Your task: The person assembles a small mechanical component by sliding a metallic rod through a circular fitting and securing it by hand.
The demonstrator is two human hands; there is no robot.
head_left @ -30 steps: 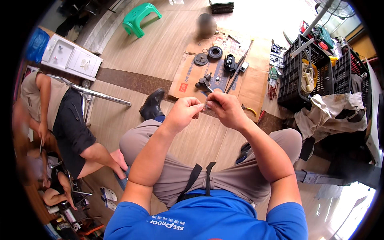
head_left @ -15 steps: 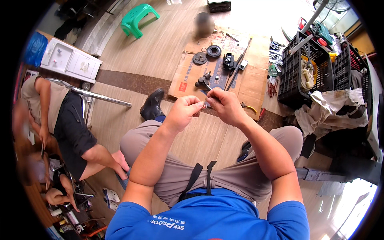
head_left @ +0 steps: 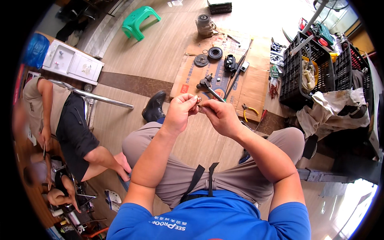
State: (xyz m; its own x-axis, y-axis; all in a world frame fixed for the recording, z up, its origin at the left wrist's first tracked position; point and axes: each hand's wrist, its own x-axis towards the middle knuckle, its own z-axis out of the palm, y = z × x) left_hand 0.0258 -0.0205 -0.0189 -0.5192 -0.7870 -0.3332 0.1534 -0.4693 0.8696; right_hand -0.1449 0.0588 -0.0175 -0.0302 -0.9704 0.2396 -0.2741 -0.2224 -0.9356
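Note:
Both my hands meet over the near edge of a flattened cardboard sheet (head_left: 256, 86). My left hand (head_left: 179, 114) is closed, pinching a small copper-coloured part (head_left: 199, 100) between thumb and fingers. Against that part, the fingers of my right hand (head_left: 224, 118) are pressed together; what they grip is too small to make out. Just beyond my hands lies a dark hammer-like tool (head_left: 205, 82), its handle slanting toward my right hand. Pliers with yellow handles (head_left: 251, 112) rest on the cardboard's near right. Farther back are a black pulley ring (head_left: 215, 53), a round disc (head_left: 201, 60) and a black block-shaped part (head_left: 230, 63).
A metal cylindrical housing (head_left: 205, 27) stands at the cardboard's far edge. Black crates (head_left: 294, 84) with cloths and tools are at right. A green stool (head_left: 138, 22) stands far left. Seated people (head_left: 52, 104) and a metal rail (head_left: 104, 98) occupy the left side.
My hands have shifted slightly left, and my left fingers have turned so that the small part shows more. My right hand has moved down, uncovering more of the tool's handle and the pliers.

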